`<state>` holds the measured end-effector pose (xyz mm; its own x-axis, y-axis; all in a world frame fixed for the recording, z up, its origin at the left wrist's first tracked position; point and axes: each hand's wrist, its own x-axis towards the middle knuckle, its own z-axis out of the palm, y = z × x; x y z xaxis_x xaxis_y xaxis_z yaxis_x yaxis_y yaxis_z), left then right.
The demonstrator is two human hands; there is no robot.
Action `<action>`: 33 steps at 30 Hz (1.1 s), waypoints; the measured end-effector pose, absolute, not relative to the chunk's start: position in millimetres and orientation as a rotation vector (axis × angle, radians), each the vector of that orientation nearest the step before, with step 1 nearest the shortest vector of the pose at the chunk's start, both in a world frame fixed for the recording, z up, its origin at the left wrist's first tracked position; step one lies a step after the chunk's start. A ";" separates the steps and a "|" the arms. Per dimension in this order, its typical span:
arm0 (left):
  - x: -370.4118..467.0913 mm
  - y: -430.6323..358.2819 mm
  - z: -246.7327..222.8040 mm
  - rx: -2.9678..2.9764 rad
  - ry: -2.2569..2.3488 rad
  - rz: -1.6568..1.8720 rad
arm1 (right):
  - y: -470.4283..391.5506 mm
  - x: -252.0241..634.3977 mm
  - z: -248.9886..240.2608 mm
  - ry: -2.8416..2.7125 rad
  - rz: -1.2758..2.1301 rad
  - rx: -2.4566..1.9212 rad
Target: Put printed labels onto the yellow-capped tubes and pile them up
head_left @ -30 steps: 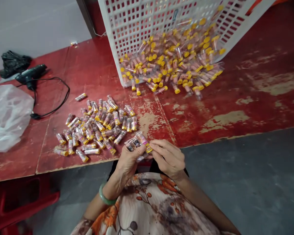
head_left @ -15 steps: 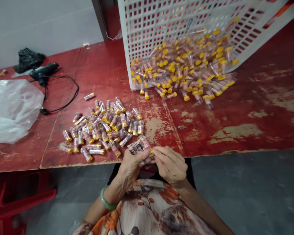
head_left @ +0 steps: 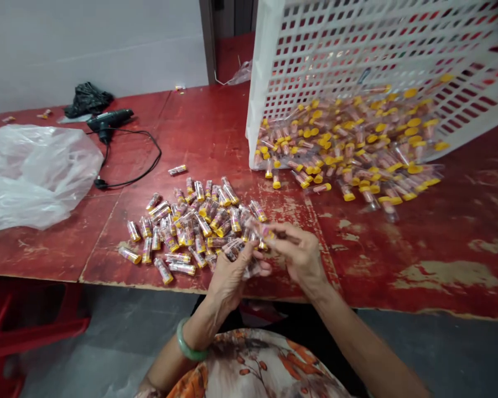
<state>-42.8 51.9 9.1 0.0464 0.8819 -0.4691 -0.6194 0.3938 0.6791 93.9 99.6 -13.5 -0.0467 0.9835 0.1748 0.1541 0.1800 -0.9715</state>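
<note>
My left hand (head_left: 229,275) is closed on a small stack of printed plastic labels (head_left: 233,249), thumb pressed on top, close to the table's front edge. My right hand (head_left: 302,253) pinches a small yellow-capped tube (head_left: 264,230), blurred by motion, above the right side of a pile. That pile holds many wrapped tubes (head_left: 186,224) with printed film and yellow ends. Farther right lie many unwrapped clear tubes (head_left: 340,141) with pink contents and yellow caps, spilling out of a tipped white basket (head_left: 269,66).
At the left, a clear plastic bag (head_left: 41,171) lies on the worn red table (head_left: 199,132). Behind it are a black heat gun (head_left: 110,119) with a looped cord and a crumpled black bag (head_left: 88,99). A red stool (head_left: 33,326) stands below the table at the left.
My right hand has moved away from the labels, up and forward to the pile, with a tube in its fingers. My left hand keeps the labels. The whole view has shifted.
</note>
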 end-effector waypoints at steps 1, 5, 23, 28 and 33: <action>-47.4 53.0 11.1 0.291 0.989 1.188 | 121.0 89.7 -16.7 -1.416 0.950 -1.240; -65.3 48.1 17.6 0.152 0.926 1.175 | 209.7 63.3 -32.5 -1.587 0.528 -1.669; -75.4 46.4 3.0 0.204 1.135 1.299 | 242.2 117.6 -36.1 -1.317 0.746 -1.698; -66.0 45.7 0.1 0.217 1.127 1.301 | 130.2 113.0 -16.9 -1.027 1.487 -1.093; -54.0 42.7 0.2 0.256 1.134 1.272 | 55.2 76.7 -15.8 -0.746 1.662 -1.032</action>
<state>-54.0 42.7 0.2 -0.1269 0.8422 -0.5240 -0.6168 0.3467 0.7067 76.7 55.2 -15.8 -0.1350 0.9509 -0.2783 -0.4241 -0.3093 -0.8511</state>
